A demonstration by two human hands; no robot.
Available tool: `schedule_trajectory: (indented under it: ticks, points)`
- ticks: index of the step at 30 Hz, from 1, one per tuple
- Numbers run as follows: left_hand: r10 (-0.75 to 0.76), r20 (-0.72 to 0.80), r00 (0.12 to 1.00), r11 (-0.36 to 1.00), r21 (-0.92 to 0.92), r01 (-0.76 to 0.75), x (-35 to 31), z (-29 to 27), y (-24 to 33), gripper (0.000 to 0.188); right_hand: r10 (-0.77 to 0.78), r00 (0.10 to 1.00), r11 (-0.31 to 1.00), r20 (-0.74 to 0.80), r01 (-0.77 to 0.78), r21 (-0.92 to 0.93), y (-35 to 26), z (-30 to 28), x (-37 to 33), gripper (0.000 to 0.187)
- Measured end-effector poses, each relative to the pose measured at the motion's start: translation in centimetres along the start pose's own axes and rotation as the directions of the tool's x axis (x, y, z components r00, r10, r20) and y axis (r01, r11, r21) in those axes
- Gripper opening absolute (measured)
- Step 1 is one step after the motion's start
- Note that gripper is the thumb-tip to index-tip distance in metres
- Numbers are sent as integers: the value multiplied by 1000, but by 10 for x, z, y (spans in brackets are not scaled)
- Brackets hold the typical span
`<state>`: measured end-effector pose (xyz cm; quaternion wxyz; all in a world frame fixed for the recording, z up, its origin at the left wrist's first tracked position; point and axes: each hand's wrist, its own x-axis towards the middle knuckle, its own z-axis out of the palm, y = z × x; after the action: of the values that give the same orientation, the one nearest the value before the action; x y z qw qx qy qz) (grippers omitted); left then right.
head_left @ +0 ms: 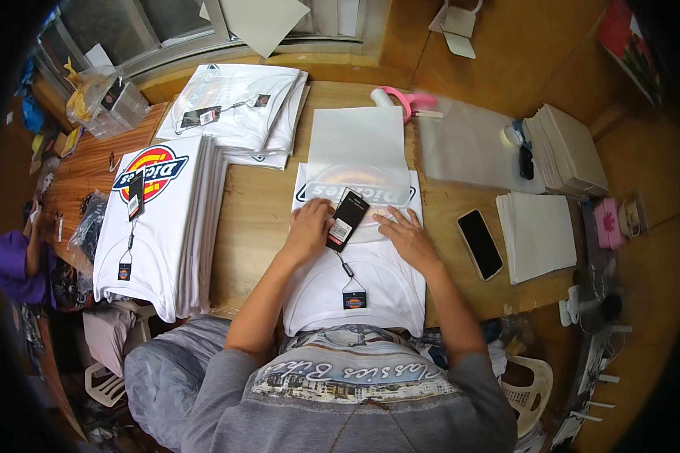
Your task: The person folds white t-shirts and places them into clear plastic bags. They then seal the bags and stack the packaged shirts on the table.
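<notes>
In front of me lies a folded white T-shirt (pixel 310 283), its collar toward me and its printed logo under a thin, see-through white sheet (pixel 357 140). A black hang tag (pixel 347 219) with a white label rests at a slant over the sheet's near part. Its cord runs to a small black neck label (pixel 354 300). My left hand (pixel 308 232) touches the left side of the tag, fingers bent and slightly apart. To the right of the tag, my right hand (pixel 408 240) is spread flat on the sheet and shirt, holding nothing.
A tall pile of folded white T-shirts (pixel 162 226) stands at left, with more folded shirts (pixel 238 106) behind it. At right are a phone (pixel 480 243), a stack of white sheets (pixel 540 238), clear plastic bags (pixel 468 143) and a pink tape dispenser (pixel 409 102).
</notes>
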<state>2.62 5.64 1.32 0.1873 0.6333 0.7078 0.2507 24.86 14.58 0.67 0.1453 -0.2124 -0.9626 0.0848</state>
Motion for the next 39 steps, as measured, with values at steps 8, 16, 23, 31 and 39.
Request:
schedule_trajectory:
  ticks: [8, 16, 23, 31, 39]
  points:
    - [70, -73, 995, 980, 190, -55, -4, -5, -24, 48, 178, 982, 979, 64, -183, 93, -3, -26, -9, 31]
    - [127, -69, 989, 959, 265, -105, -5, -8, -29, 47, 852, 521, 524, 58, -849, -75, 40, -66, -108, 69]
    - [112, -52, 992, 951, 294, -92, -3, -9, -27, 47, 862, 496, 504, -109, -861, 70, 74, -46, -128, 71]
    - [131, -56, 990, 952, 284, -110, 0, -8, -30, 49, 551, 786, 820, -281, -448, 355, 36, -73, -48, 64]
    - [124, -26, 992, 949, 296, -111, 0, -14, -28, 41, 9, 1000, 968, -16, -5, 249, -17, -24, 56, 57]
